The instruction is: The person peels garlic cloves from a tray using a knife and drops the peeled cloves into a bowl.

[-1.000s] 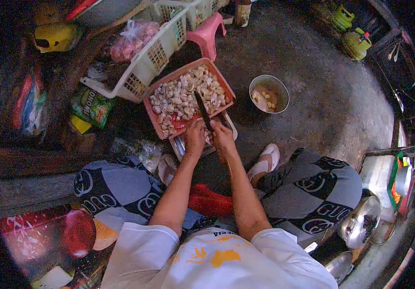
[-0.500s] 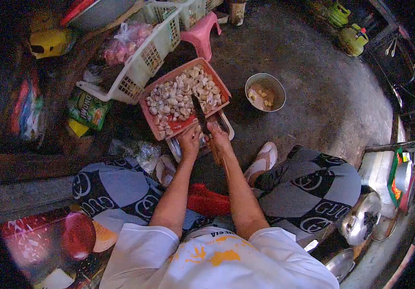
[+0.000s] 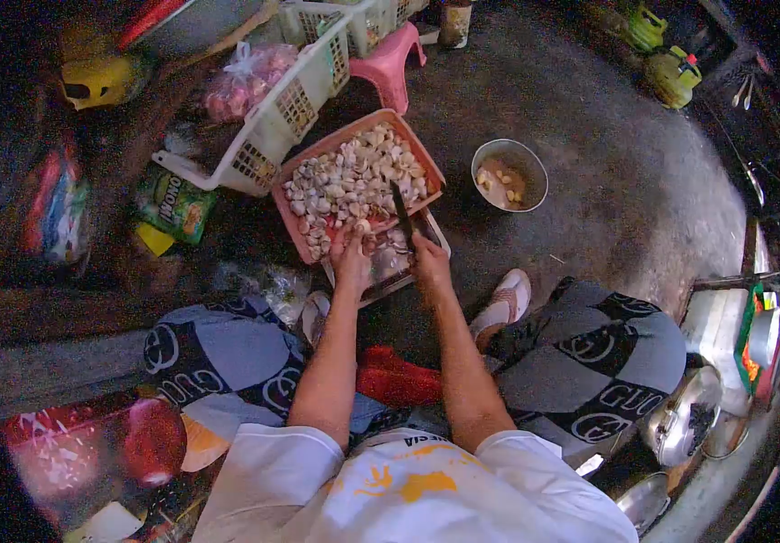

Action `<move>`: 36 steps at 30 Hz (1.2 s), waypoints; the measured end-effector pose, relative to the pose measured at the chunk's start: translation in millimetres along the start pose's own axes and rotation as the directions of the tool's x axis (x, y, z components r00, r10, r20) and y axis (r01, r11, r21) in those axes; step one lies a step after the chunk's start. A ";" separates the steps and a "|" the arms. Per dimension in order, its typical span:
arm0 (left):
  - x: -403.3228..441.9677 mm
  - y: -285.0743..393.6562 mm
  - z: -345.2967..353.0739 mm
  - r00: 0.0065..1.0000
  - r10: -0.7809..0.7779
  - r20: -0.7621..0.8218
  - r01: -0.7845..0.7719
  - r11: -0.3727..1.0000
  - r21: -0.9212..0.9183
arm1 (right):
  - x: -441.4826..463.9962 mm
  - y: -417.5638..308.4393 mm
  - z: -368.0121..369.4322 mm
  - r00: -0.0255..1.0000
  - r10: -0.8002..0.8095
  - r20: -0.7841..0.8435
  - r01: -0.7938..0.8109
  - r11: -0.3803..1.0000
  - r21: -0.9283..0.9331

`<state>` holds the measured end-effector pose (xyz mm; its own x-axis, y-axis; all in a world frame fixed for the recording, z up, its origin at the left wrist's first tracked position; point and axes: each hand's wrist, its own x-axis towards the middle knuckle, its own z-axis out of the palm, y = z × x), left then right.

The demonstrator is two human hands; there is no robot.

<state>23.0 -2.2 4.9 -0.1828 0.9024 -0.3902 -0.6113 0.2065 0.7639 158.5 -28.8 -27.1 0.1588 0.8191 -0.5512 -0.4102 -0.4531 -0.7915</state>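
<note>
My right hand (image 3: 430,265) grips a dark-bladed knife (image 3: 401,208), its blade pointing away from me toward the garlic. A pale garlic clove (image 3: 363,225) shows at the fingertips of my left hand (image 3: 351,257), which is closed over the near edge of a pink tray (image 3: 438,179). Many whitish garlic cloves (image 3: 344,185) fill that tray, and its red bottom shows near my left hand. Partly under it lies a metal tray (image 3: 438,237) with scraps of skin in it. To the right, a round metal bowl (image 3: 545,185) holds several peeled cloves in cloudy liquid.
A white plastic basket (image 3: 243,167) with a bag of reddish bulbs (image 3: 247,83) stands left of the tray. Beyond it is a pink stool (image 3: 392,68). Green gas cylinders (image 3: 670,77) stand far right. My feet flank the metal tray.
My hands have moved apart: the knife has shifted right, away from my left hand, and a clove now shows at the left fingertips. The whole view has shifted slightly.
</note>
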 end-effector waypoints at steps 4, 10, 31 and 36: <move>3.5 -4.3 2.0 0.999 -0.040 0.036 0.045 0.985 -0.168 | 4.4 2.5 1.4 0.945 -0.324 -0.033 0.269 0.833 -0.484; 1.8 -2.1 3.8 0.996 -0.086 0.012 0.087 0.982 -0.170 | -16.2 -15.1 7.1 0.869 -0.492 0.058 0.371 0.569 -0.734; 24.9 -31.6 -21.0 0.992 -0.114 0.054 0.120 0.986 -0.117 | -24.4 -17.4 27.8 0.794 -0.569 0.214 0.536 0.489 -0.688; 3.8 -6.7 2.3 0.992 -0.040 0.123 0.033 0.998 0.057 | -4.4 0.7 22.5 0.838 -0.514 0.184 0.525 0.667 -0.529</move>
<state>28.2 0.8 -0.6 -0.0618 0.9332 -0.3540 -0.5723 0.2574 0.7786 137.3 -24.8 -19.3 0.1789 0.9838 -0.0067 0.2852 -0.0584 -0.9567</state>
